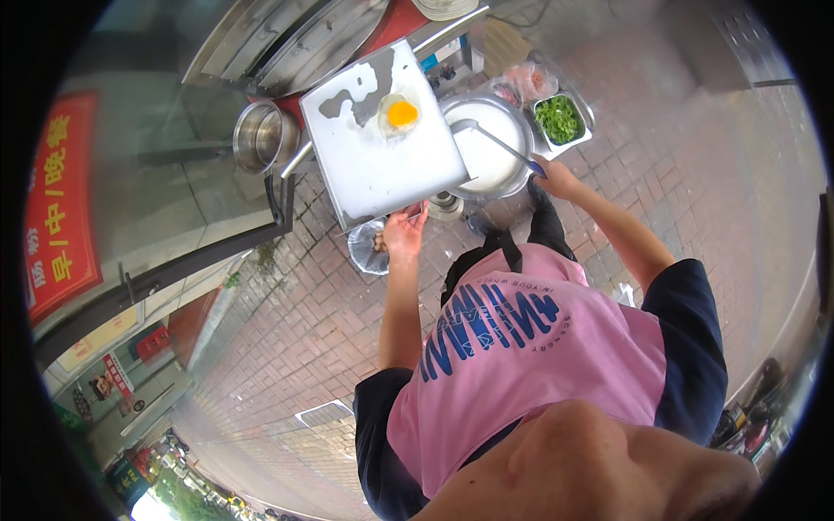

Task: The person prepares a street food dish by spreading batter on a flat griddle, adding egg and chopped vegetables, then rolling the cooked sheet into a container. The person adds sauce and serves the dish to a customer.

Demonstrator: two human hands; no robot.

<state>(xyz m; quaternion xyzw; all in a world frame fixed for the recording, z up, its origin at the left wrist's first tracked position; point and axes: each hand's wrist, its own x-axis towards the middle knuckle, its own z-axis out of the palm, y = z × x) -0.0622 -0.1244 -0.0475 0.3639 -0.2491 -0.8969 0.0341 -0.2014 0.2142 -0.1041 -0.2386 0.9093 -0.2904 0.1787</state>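
Note:
My left hand (pixel 405 231) grips the near edge of a square metal tray (pixel 417 156), its fingers partly under the rim. A thin white batter covers most of the tray, with bare metal patches towards the far side. On the batter lies a raw egg (pixel 402 114) with an unbroken-looking yolk. My right hand (pixel 552 177) is closed around the blue handle end of a ladle (pixel 502 144). The ladle's bowl is over a large metal basin (pixel 485 189) of white liquid, beside the tray's right edge.
Chopped greens (pixel 558 120) fill a metal container at the right, beside plastic bags (pixel 531 81) of food. An empty-looking steel pot (pixel 264 137) stands left of the tray. A large round steamer (pixel 313 49) lies beyond. A lined bin (pixel 368 246) holding eggshells is below.

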